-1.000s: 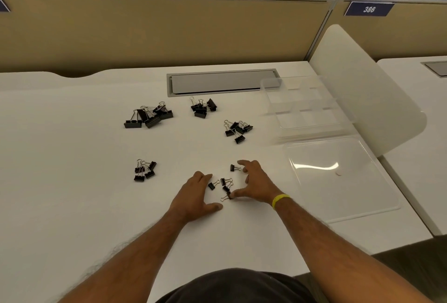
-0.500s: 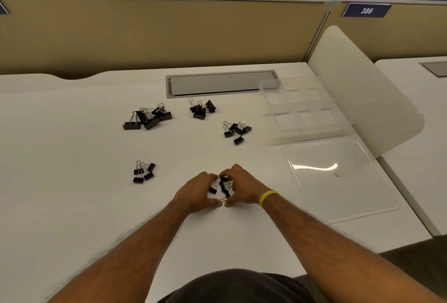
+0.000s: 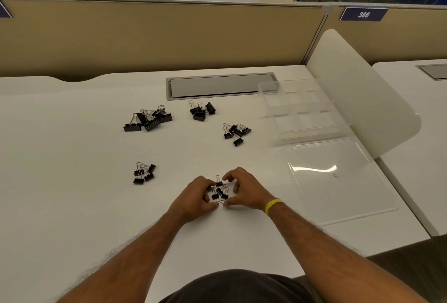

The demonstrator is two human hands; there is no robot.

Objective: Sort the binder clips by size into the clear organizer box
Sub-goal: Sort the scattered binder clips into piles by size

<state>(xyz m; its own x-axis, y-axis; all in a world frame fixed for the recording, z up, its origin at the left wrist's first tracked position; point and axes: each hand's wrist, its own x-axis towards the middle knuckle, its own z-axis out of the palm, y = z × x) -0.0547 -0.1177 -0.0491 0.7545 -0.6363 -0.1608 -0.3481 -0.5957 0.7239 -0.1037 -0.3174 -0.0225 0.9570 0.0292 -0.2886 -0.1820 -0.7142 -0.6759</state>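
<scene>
We cup left hand [image 3: 196, 196] and right hand [image 3: 244, 191] around small clips [image 3: 219, 192] on desk [image 3: 72, 206], fingers curled, apart; grip on any clip unclear.

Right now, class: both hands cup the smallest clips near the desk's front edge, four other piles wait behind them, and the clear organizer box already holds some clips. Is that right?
One thing is wrong. The head view shows the clear organizer box empty. The rest stands: the left hand and right hand cup the smallest clips, with four other piles behind.
</scene>
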